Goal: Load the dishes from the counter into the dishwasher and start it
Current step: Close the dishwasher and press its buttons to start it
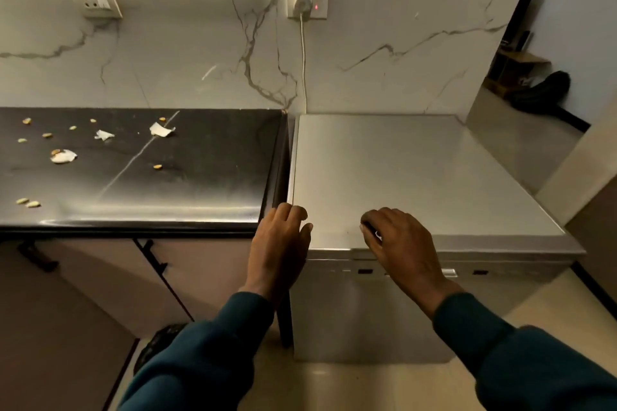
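Both hands rest at the dishwasher's [417,177] front top edge. The left hand [283,240] lies loosely open at its front-left corner, holding nothing. The right hand [397,240] curls over the front lip; whether it grips a handle I cannot tell. No dishes show on the counter [200,177], only scraps [63,156]. Seemingly at the opening step; next, pull the door down.

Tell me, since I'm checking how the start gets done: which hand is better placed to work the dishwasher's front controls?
The right hand: it lies over the front top edge of the silver steel dishwasher, directly above its control strip. The left hand rests at the corner.
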